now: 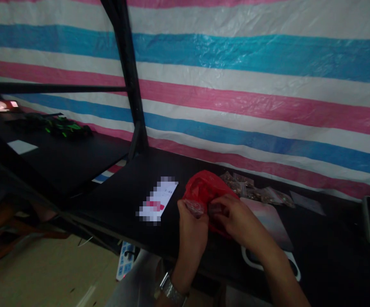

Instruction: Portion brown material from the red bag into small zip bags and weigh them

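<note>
My left hand (pixel 191 221) and right hand (pixel 232 217) pinch a small clear packet (pixel 200 207) between fingertips at the mouth of the red bag (pixel 204 187), near the black table's (pixel 114 200) edge for reach.

The person is wearing no sleeves that reach into view: both forearms are showing bare from the elbow down. A metal wristwatch (pixel 172 292) with a silvery link band is sitting on the left wrist, catching a little light. The left hand (pixel 191 228) and the right hand (pixel 236 219) are wearing no gloves, and no rings are showing on the fingers. Pale, light-coloured clothing is showing below the forearms, too dim to tell more.
</note>
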`<state>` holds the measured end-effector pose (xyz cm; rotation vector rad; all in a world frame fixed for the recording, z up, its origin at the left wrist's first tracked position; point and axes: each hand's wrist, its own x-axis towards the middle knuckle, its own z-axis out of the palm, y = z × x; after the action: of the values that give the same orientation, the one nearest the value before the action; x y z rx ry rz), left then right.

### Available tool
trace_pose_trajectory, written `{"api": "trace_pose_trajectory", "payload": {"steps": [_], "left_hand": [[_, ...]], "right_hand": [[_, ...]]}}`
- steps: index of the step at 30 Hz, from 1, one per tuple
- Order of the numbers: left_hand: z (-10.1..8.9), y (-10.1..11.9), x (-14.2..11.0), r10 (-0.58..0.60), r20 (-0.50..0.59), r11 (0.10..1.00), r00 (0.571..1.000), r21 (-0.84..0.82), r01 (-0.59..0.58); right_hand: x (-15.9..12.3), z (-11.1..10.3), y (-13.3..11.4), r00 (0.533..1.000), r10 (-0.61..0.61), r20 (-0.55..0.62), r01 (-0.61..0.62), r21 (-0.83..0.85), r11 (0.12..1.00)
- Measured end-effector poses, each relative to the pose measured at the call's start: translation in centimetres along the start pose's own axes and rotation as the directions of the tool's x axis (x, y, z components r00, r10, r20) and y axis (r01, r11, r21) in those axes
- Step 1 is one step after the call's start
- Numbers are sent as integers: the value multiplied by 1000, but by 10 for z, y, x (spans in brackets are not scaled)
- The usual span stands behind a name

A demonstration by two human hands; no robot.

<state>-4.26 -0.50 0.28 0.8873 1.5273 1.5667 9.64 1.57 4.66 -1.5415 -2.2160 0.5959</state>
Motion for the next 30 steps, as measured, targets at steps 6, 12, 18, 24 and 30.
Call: {"api": "trace_pose_trajectory", "payload": {"steps": [6,12,18,24,30], "left_hand": [[-12,12,1,83,-94,996,992,31,-80],[-8,12,-11,126,-22,992,992,25,-125],[-5,9,-11,55,-16,998,998,-35,-56],[-3,13,-10,-25,18,996,1000,-85,26],[-3,15,-12,-14,-25,993,1000,-116,11]], "right_hand": [[-5,-14,-4,991,127,-40,-133,-302,944],[3,-5,-6,997,69,-39,-78,-340,937],[5,-1,-1,992,119,34,-106,-268,958],[-4,-12,-8,990,34,-137,-62,-204,977],[-16,-7,-34,998,48,34,-44,-105,993]]}}
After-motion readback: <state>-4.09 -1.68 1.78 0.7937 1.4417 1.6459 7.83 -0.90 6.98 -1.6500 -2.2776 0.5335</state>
